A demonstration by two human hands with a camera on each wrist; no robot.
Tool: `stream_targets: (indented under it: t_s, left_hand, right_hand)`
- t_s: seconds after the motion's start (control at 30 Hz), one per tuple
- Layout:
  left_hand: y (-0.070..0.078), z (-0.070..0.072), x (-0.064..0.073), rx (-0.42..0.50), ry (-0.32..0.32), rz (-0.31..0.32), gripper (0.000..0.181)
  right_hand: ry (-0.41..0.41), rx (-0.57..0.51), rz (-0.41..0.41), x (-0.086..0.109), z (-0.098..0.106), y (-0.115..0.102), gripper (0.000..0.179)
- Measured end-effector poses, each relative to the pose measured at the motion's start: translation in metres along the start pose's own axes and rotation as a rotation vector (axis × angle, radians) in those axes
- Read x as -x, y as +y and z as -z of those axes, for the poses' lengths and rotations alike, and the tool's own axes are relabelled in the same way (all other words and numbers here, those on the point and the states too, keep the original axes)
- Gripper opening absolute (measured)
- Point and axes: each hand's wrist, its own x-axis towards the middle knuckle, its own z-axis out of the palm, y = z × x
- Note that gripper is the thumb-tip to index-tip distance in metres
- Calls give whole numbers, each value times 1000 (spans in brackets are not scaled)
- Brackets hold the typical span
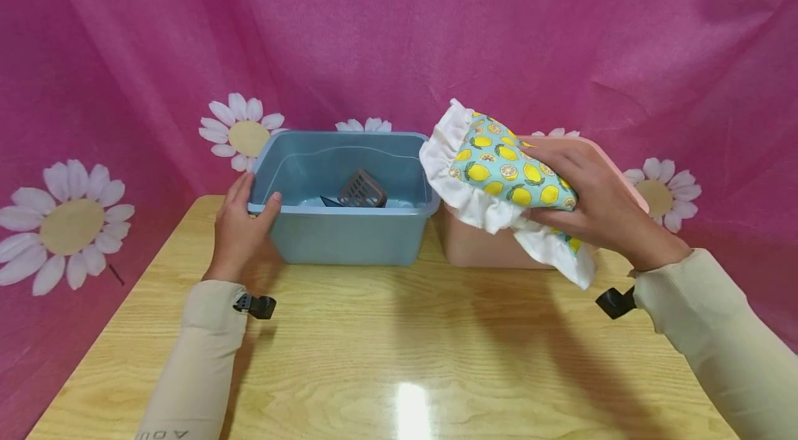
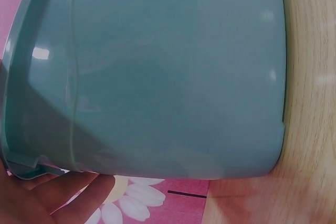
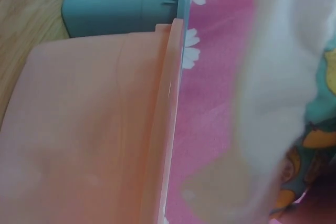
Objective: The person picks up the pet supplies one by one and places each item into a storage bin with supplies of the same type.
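Observation:
At the left front corner of a blue plastic bin point(image 1: 349, 239), my left hand point(image 1: 239, 235) grips the rim, thumb over the front edge and fingers along the side. The bin's wall point(image 2: 173, 77) fills most of the left wrist view. My right hand point(image 1: 601, 208) holds a lemon-print cloth point(image 1: 499, 166) with a white ruffled edge, above the front of a peach plastic bin point(image 1: 483, 246). The cloth and hand cover much of that bin, and its inside is hidden. In the right wrist view the ruffle point(image 3: 278, 77) is blurred and close.
Inside the blue bin lie a small grey-brown slotted basket point(image 1: 364, 189) and a dark blue piece point(image 1: 330, 201). Both bins stand side by side on a wooden table point(image 1: 349, 343). Behind them hangs a pink cloth backdrop point(image 1: 374, 31) with white daisies.

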Motion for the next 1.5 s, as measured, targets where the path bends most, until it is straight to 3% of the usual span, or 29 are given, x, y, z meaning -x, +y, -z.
stream_targets:
  t_s: [0.27,0.6,1.1,1.5]
  left_hand:
    - [0,0,4,7,-36,26,76]
    - [1,0,4,6,-36,31,76]
    - [2,2,2,29,-28,14,76]
    - [3,1,3,23,-35,28,75]
  right_hand:
    - [-56,-45,-177,7,5,1,90]
    - [-89,-32,-324,4,9,2,81]
    - [-49,24,-339,1,14,33,76]
    - [-99,25,-377,1,13,42,81]
